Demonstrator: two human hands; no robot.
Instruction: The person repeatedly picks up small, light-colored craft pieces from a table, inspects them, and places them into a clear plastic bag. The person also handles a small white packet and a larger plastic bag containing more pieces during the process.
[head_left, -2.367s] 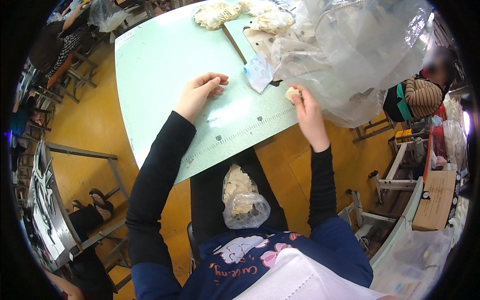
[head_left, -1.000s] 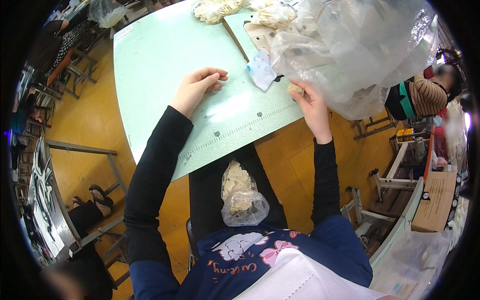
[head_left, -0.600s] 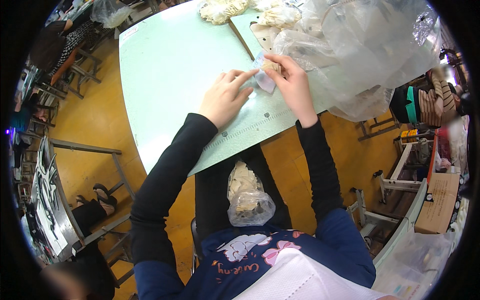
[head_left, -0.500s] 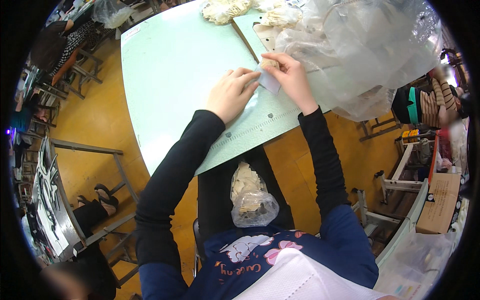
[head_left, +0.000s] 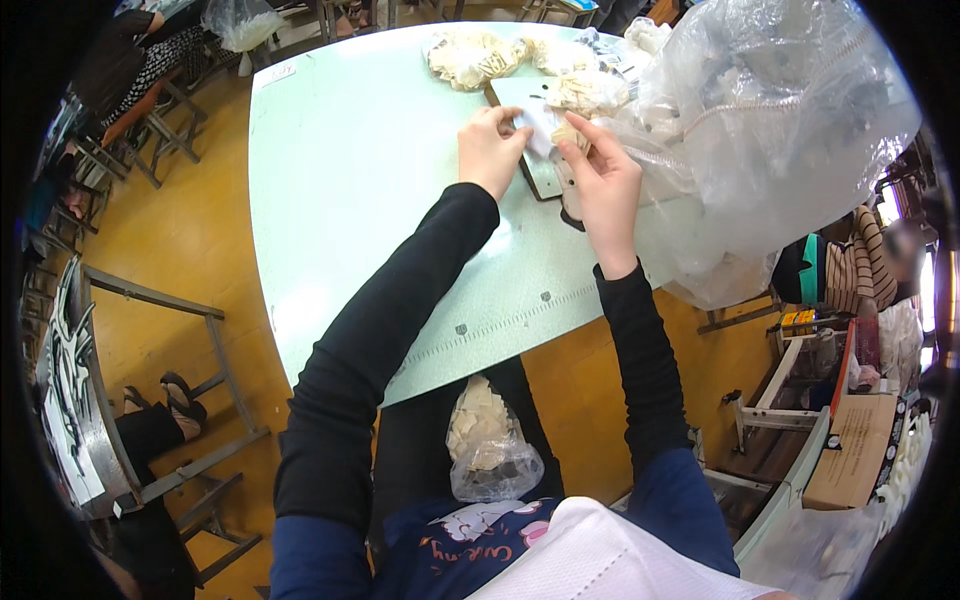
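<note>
Both my hands are raised over the pale green table [head_left: 350,200]. My left hand [head_left: 490,150] pinches the edge of a small clear plastic bag [head_left: 540,128]. My right hand [head_left: 600,180] holds the bag's other side, with a small cream piece [head_left: 568,135] at its fingertips by the bag's mouth. Under them lies a flat green board [head_left: 530,100] with a heap of cream pieces [head_left: 585,92] on it. A clear bag of cream pieces [head_left: 490,445] rests on my lap.
A large clear plastic sack [head_left: 780,140] bulges at the table's right side. More cream heaps [head_left: 470,55] lie at the far edge. A person in stripes [head_left: 860,260] sits at right, a cardboard box [head_left: 850,450] lower right, metal frames [head_left: 150,320] at left.
My hands have come together from apart and moved farther up the table. The small bag is now held between both hands, with a cream piece at its mouth.
</note>
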